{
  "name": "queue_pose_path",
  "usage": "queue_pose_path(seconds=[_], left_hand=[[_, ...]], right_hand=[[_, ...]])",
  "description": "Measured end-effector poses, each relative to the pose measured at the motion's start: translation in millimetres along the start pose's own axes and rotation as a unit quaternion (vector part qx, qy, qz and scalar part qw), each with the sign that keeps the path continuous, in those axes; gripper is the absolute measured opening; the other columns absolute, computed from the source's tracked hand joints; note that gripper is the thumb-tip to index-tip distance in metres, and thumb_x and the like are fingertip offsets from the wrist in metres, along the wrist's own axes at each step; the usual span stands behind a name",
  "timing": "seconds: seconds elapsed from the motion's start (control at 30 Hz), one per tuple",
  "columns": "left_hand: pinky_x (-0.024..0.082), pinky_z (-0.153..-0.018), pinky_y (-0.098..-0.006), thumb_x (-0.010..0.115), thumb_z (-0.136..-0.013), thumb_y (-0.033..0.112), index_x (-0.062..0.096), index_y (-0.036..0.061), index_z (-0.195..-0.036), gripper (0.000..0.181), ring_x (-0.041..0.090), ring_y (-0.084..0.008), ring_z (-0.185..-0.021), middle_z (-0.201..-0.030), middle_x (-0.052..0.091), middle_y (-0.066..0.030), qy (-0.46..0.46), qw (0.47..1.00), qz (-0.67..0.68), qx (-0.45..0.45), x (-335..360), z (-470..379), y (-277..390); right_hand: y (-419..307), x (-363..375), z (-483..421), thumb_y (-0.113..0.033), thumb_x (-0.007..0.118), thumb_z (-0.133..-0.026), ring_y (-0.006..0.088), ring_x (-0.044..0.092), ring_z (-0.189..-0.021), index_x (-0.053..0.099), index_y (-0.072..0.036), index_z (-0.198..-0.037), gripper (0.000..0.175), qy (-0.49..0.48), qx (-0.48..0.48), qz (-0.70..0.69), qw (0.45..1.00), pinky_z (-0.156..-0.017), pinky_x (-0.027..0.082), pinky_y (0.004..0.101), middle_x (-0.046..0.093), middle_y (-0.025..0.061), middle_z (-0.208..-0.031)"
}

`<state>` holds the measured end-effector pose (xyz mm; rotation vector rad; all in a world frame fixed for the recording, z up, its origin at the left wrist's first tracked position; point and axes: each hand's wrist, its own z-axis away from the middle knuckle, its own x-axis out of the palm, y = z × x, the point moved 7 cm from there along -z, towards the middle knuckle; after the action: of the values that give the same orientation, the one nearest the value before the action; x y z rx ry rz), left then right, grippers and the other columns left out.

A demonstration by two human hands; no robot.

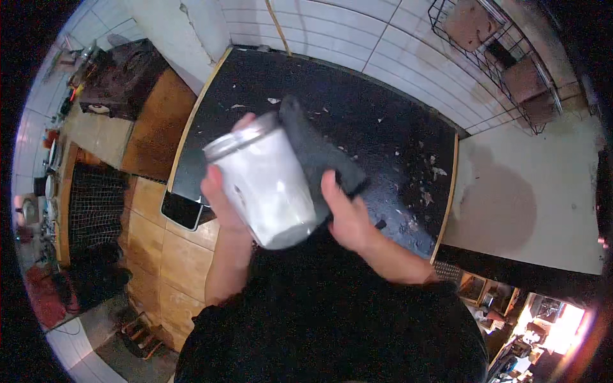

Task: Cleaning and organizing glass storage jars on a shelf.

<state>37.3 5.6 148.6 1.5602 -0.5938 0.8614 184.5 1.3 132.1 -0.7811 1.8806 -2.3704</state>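
A jar (270, 186) with white contents or a white wall and a metallic-looking rim is tilted in front of me, its rim end up and to the left. My left hand (222, 191) grips it from the left side, with fingertips showing behind the rim. Against the jar's right side hangs a dark grey cloth (316, 148), held in my right hand (347, 210), whose thumb points up. The cloth's lower part is hidden behind the jar. Both hands and the jar are somewhat blurred.
Below lies a black countertop (354, 115) scattered with pale flakes and scraps. A phone-like dark device (181, 210) with a light edge is at its left corner. A wire rack (507, 62) hangs on the tiled wall at upper right. Tiled floor (184, 249) shows at left.
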Motion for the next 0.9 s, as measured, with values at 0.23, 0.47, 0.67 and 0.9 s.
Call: queue_pose_path(seconds=[0.23,0.47,0.67,0.9], left_hand=[[0.048,-0.093,-0.0416,0.04,-0.09,0.065,0.047,0.0058,-0.133,0.073,0.058,-0.0289,-0.108,-0.124,0.057,-0.0135,0.172,0.985,-0.028,-0.005,-42.2,-10.7,9.7],[0.039,-0.104,-0.04,0.048,-0.089,0.058,0.041,0.0058,-0.138,0.072,0.052,-0.0257,-0.119,-0.133,0.053,-0.0115,0.019,0.993,-0.06,-0.102,-21.5,24.2,-40.4],[0.048,-0.094,-0.0411,0.05,-0.087,0.062,0.049,0.0064,-0.132,0.072,0.06,-0.0254,-0.106,-0.124,0.059,-0.0126,0.035,0.993,0.025,-0.108,-23.1,-10.8,-14.0],[0.039,-0.106,-0.0414,0.04,-0.094,0.06,0.034,0.0121,-0.144,0.069,0.045,-0.0243,-0.129,-0.142,0.043,-0.0125,-0.006,0.991,-0.041,-0.124,-18.0,21.8,-48.1]], right_hand=[[-37.2,46.7,26.6,-0.007,0.057,-0.085,0.0437,0.01,-0.145,0.029,-0.014,-0.151,0.072,-0.149,-0.226,0.384,0.883,-0.116,0.013,0.0539,0.013,0.017,-0.158],[-88.6,45.0,-16.3,-0.026,0.073,-0.07,0.0416,0.009,-0.145,0.035,-0.017,-0.148,0.088,-0.123,-0.304,0.445,0.833,-0.115,0.01,0.0593,0.02,0.009,-0.158],[-40.2,68.0,39.3,-0.021,0.075,-0.05,0.0292,0.016,-0.146,0.036,-0.017,-0.147,0.105,-0.277,-0.29,0.606,0.687,-0.118,0.008,0.0547,0.027,0.003,-0.156],[-81.3,52.0,4.3,-0.024,0.071,-0.06,0.0297,0.024,-0.144,0.041,-0.015,-0.145,0.091,-0.184,-0.358,0.506,0.763,-0.116,0.011,0.0545,0.037,0.0059,-0.151]])
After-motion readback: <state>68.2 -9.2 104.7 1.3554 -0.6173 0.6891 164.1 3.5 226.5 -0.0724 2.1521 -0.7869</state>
